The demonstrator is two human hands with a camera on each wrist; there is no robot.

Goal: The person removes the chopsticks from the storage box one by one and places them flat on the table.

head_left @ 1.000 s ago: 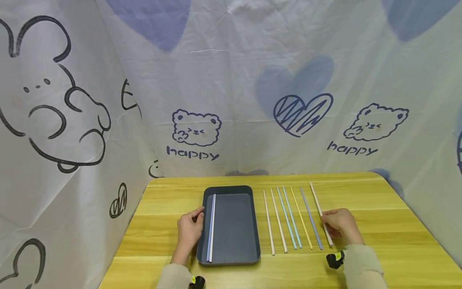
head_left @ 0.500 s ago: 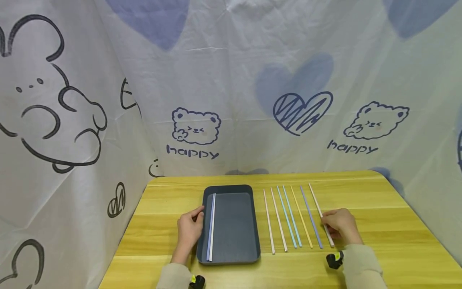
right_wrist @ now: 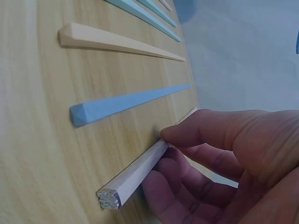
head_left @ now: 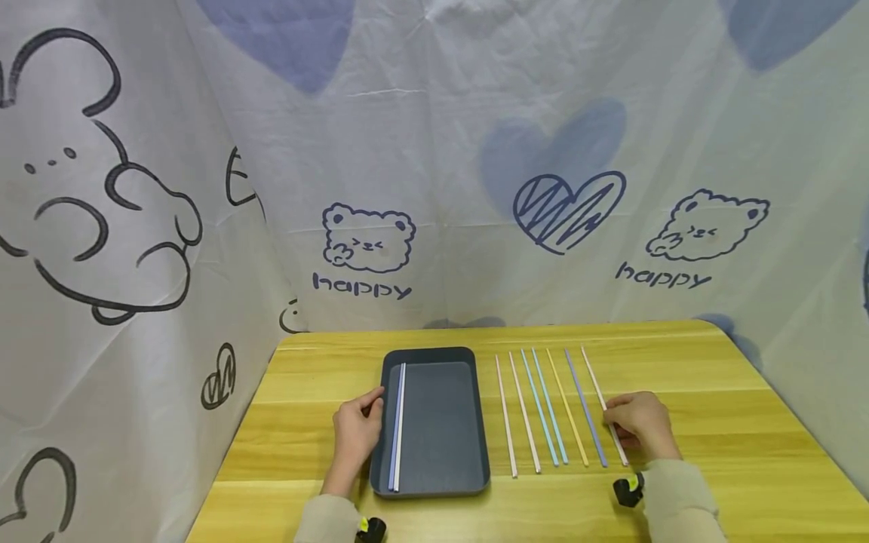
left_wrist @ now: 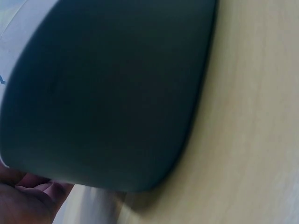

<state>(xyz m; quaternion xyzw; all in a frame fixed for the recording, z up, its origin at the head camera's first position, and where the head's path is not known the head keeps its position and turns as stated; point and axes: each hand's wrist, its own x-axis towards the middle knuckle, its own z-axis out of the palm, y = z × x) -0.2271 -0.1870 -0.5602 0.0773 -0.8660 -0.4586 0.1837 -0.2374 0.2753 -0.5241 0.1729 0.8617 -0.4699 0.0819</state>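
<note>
With thumb and fingers, my right hand (head_left: 638,422) pinches a whitish chopstick (head_left: 594,377), the rightmost of a row on the table. The right wrist view shows its thick silvery-patterned end (right_wrist: 109,199) towards the camera, apart from the blue chopstick (right_wrist: 124,103) beside it. At the left side of a dark grey tray (head_left: 444,430), my left hand (head_left: 357,430) grips the rim between thumb and index finger. Inside that tray lie a purple-blue chopstick (head_left: 395,430) and a white chopstick (head_left: 400,430), side by side along the left wall. The left wrist view is mostly filled by the tray's outside (left_wrist: 107,93).
Between tray and right hand lie two pale pink chopsticks, one of them nearest the tray (head_left: 505,416), two light blue ones, a yellow chopstick (head_left: 566,407) and a purple-blue chopstick (head_left: 585,406), all roughly parallel. A printed cloth (head_left: 448,249) hangs behind the wooden table (head_left: 292,422).
The held chopstick's far end has shifted slightly left and down. Both hands stay nearly where they were, and the tray has not moved.
</note>
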